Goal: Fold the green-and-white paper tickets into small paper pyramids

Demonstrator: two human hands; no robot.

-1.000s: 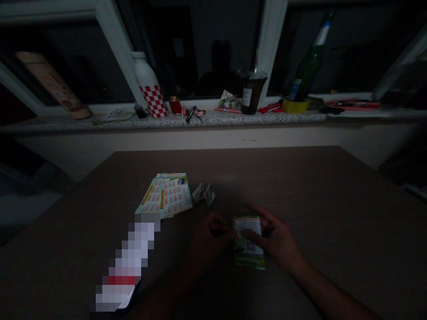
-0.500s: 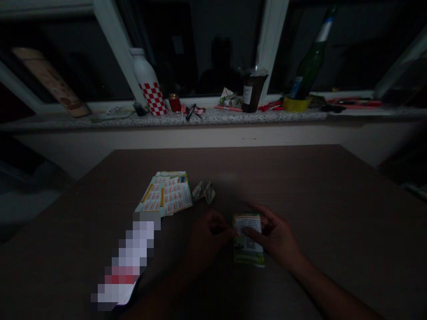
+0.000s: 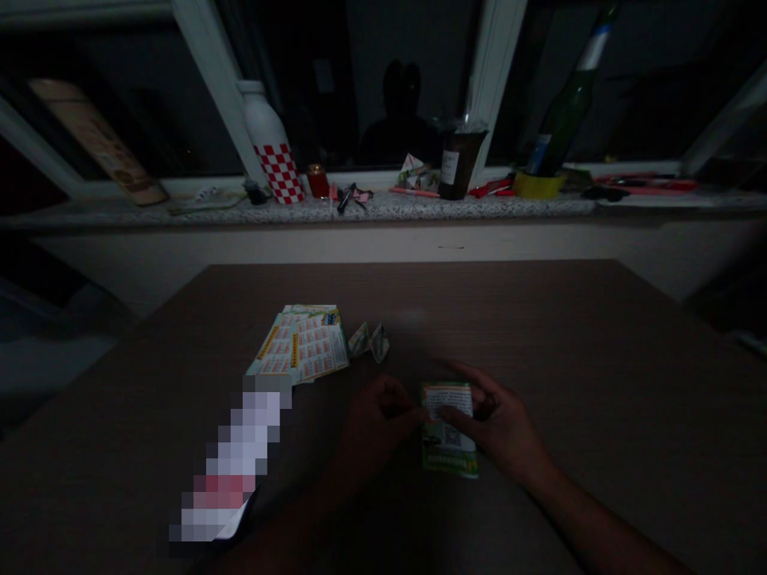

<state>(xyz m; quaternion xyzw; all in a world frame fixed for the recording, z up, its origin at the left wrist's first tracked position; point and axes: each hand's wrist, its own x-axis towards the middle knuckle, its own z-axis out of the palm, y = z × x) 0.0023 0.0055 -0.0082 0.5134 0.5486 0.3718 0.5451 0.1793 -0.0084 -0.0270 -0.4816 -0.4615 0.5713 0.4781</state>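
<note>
A small printed paper card (image 3: 451, 463), green and white with a square code on it, is between my hands just above or on the dark table. My right hand (image 3: 506, 423) has it by the right side, thumb on the face and fingers behind. At the card's left edge my left hand (image 3: 380, 419) pinches with thumb and forefinger; the dim light hides how much it grips. Farther off lies a folded paper piece (image 3: 370, 342) with two pointed parts. Beside that is a stack of printed sheets (image 3: 305, 343).
A phone (image 3: 240, 455) with a blurred lit screen lies left of my hands. On the stone windowsill (image 3: 371, 209) stand a checkered white bottle (image 3: 276, 152), a dark cup (image 3: 459, 164), a green bottle (image 3: 560, 120) and a yellow tape roll (image 3: 538, 184).
The whole view has shifted slightly, so everything sits a little to the right. Both hands keep nearly the same hold on the card.
</note>
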